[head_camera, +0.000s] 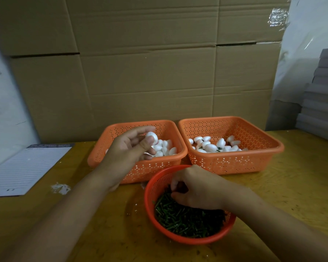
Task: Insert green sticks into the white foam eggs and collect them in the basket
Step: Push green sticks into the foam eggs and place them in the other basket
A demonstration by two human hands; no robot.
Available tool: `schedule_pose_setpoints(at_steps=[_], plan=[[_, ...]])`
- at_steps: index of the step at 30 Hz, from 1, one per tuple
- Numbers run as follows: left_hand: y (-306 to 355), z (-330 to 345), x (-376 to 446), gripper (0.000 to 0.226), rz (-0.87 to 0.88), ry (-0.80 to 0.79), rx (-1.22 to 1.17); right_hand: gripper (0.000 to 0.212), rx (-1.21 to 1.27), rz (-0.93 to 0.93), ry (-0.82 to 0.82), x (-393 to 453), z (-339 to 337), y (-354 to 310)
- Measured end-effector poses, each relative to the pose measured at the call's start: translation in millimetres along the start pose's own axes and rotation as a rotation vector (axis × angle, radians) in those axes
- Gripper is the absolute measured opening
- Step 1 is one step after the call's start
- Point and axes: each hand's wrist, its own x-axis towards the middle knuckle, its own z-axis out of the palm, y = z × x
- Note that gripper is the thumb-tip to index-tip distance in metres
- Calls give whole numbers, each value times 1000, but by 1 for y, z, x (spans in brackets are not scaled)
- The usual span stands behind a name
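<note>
My left hand (129,148) is raised over the left orange basket (110,148) and pinches a white foam egg (152,138) between thumb and fingers. Several plain foam eggs (165,148) lie in that basket. The right orange basket (254,159) holds several eggs (216,144), some with green sticks showing. My right hand (195,188) reaches into the round red bowl (150,193) of green sticks (187,220), fingers curled down among them; whether it holds a stick is hidden.
A lined paper pad (25,167) lies at the left of the yellow table (292,195). White foam crumbs (61,188) sit near it. A cardboard wall (140,63) stands behind the baskets; grey stacked sheets (322,101) are at the far right.
</note>
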Motion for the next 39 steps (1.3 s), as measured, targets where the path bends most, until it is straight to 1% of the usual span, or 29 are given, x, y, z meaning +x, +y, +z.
schedule_pose_setpoints(at_steps=[2, 7, 14, 16, 18, 20, 23, 25, 27, 29, 32, 35, 39], plan=[[1, 0, -1, 40, -43, -15, -47, 17, 0, -2, 2, 0, 0, 0], [2, 0, -2, 52, -70, -29, -63, 16, 7, -6, -1, 0, 0, 0], [4, 1, -3, 55, -86, -39, -104, 14, 16, -15, -4, -1, -1, 1], [6, 1, -4, 49, -90, -46, -119, 12, 33, -15, 8, 0, -3, 2], [7, 0, -4, 45, -98, -61, -139, 8, 81, -17, 35, 0, -7, 3], [7, -1, -4, 48, -108, -79, -163, 2, 162, -7, 57, -1, -14, 4], [8, -2, -4, 44, -121, -94, -163, 6, 399, 56, 64, -3, -27, 4], [8, -3, -4, 50, -117, -97, -135, 8, 572, 81, 92, -4, -35, 4], [7, -3, -4, 52, -107, -109, -101, 11, 725, 95, 152, -6, -40, 3], [6, -3, -4, 52, -95, -125, -79, 12, 815, 91, 226, -6, -44, 2], [6, -3, -5, 50, -80, -137, -47, 15, 851, 80, 310, -7, -46, 0], [7, -2, -5, 42, -62, -137, -27, 12, 824, 102, 376, -6, -46, -1], [7, 1, -6, 32, -39, -130, 5, 11, 790, 118, 386, -5, -44, -3]])
